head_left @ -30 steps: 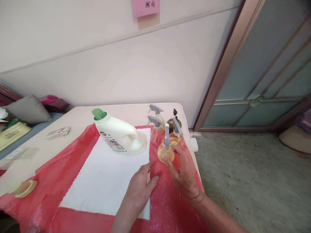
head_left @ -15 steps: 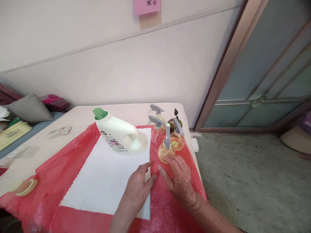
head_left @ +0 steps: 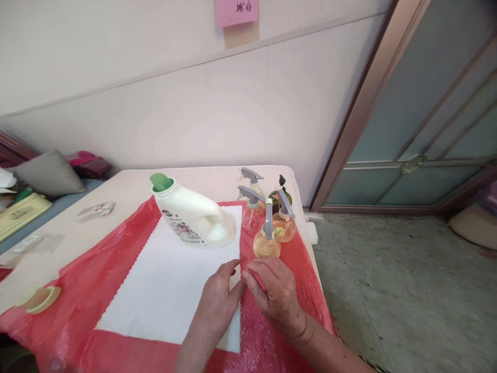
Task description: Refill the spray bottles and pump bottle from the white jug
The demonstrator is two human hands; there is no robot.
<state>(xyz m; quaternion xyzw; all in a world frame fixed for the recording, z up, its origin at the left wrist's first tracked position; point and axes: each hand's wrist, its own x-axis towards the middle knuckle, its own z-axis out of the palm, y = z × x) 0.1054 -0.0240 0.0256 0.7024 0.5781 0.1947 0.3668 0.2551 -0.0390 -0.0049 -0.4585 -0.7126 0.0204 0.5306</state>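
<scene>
My left hand [head_left: 219,298] is over the right edge of a white sheet [head_left: 155,280], its thumb and forefinger apart and nothing seen between them. Just beside it, my right hand [head_left: 277,295] hangs above the red plastic cover [head_left: 260,342], fingers curved and thumb apart from them. The fingertips of both hands nearly meet; I cannot tell whether they touch. Right behind my right hand stands a yellowish spray bottle [head_left: 266,244] with a grey trigger head. An orange spray bottle [head_left: 285,228] and a pink one [head_left: 252,217] are close to it. A white detergent jug [head_left: 194,215] with a green spout stands upright on the sheet.
Behind the group are another spray bottle [head_left: 254,181] and a dark green bottle [head_left: 275,199]. A roll of tape [head_left: 44,300] and a small packet [head_left: 96,210] lie at left. The table's right edge [head_left: 306,248] drops to a grey floor [head_left: 373,274].
My right hand has moved left and toward me, away from the yellowish spray bottle, to my left hand's fingertips. My left hand has hardly moved; the bottles and jug stand where they were.
</scene>
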